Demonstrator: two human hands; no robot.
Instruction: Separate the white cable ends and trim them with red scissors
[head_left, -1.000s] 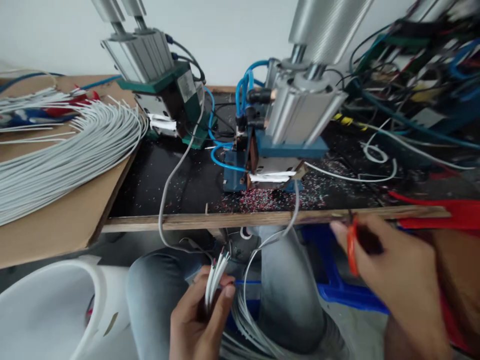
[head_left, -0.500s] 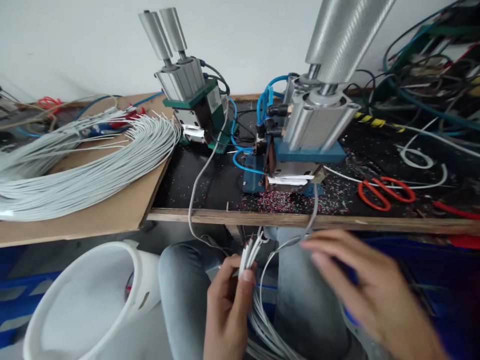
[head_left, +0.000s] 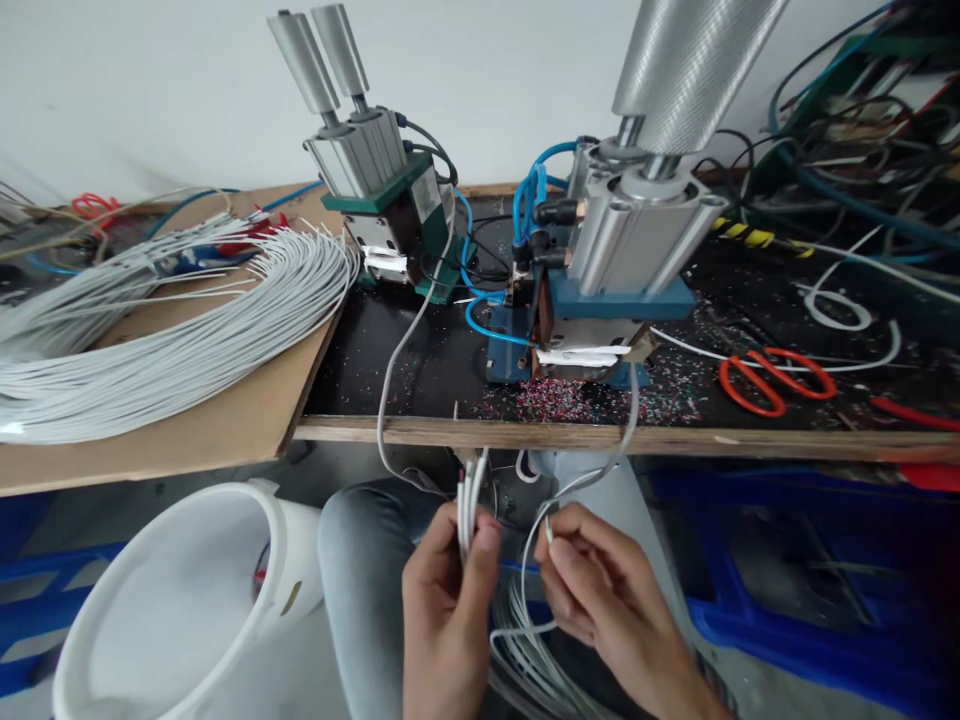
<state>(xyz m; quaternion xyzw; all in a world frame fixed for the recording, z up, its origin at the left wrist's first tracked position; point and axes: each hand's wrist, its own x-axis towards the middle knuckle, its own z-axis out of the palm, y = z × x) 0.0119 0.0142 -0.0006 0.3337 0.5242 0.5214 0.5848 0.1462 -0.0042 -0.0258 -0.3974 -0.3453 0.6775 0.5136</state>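
Wires (head_left: 468, 500) stand in a small white bunch, pinched by the left hand (head_left: 451, 605). The right hand (head_left: 607, 595) pinches one wire tip (head_left: 549, 529) near them. Both hands are in front of the surface (head_left: 356, 385).

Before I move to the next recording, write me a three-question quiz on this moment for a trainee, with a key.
1. True or false: the right hand pinches a cable while the scissors lie on the table.

2. What does the left hand hold?
A) the scissors
B) several white cables
C) the bucket

3. Fill in: the big bundle at the picture's left rests on ____.

Key:
1. True.
2. B.
3. Cardboard.
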